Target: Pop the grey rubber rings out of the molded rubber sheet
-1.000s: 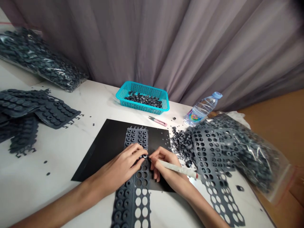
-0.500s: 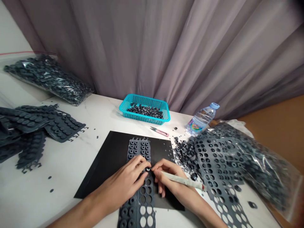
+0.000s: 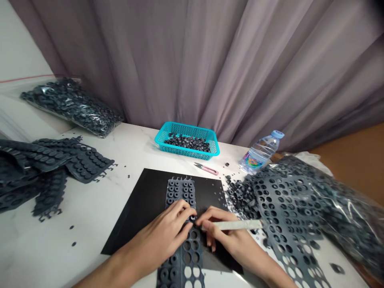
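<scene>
A grey rubber strip (image 3: pixel 181 192) of small rings lies on a black mat (image 3: pixel 144 200) in front of me. My left hand (image 3: pixel 163 238) rests on the strip, thumb and fingers pinched on one ring. My right hand (image 3: pixel 223 236) grips a thin white tool (image 3: pixel 237 225) like a pen, its tip at the same ring. Nearer to me the strip's holes are punched through and show white.
A teal basket (image 3: pixel 210 150) of loose rings stands at the back, pink snips (image 3: pixel 207 169) in front of it. A water bottle (image 3: pixel 260 152), loose rings (image 3: pixel 240 196), punched strips (image 3: pixel 279 208) and a bag (image 3: pixel 345 216) lie right. Unpunched strips (image 3: pixel 45 168) and another bag (image 3: pixel 75 106) lie left.
The camera has tilted, so everything sits lower and further right in the frame. Both hands stay at the same ring; the white tool now lies flatter.
</scene>
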